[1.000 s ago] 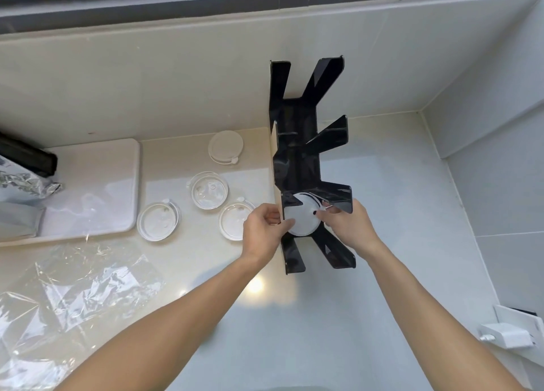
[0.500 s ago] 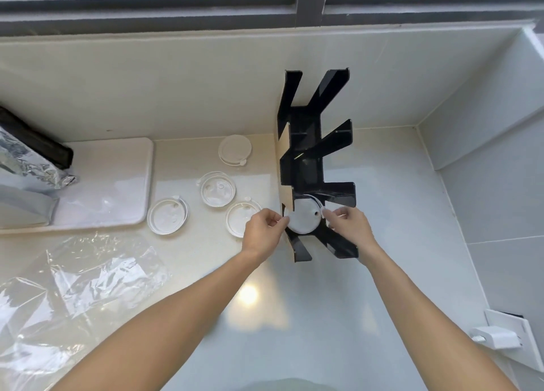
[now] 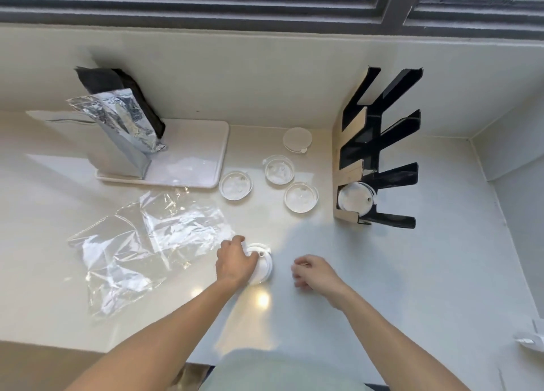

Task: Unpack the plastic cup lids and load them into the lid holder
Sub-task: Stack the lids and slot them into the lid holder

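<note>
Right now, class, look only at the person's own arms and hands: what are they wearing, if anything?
Both forearms are bare to the bottom edge of the picture, with no sleeves in view. The left hand and right hand wear no gloves, and no watch, bracelet or ring can be seen. Below, between the arms, a pale green garment shows on the body.

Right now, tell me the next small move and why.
Probably lift the stack of lids that the left hand grips off the counter and carry it toward the black lid holder. Only the holder's lowest slot holds lids, the slots above look vacant, and the right hand holds nothing.
</note>
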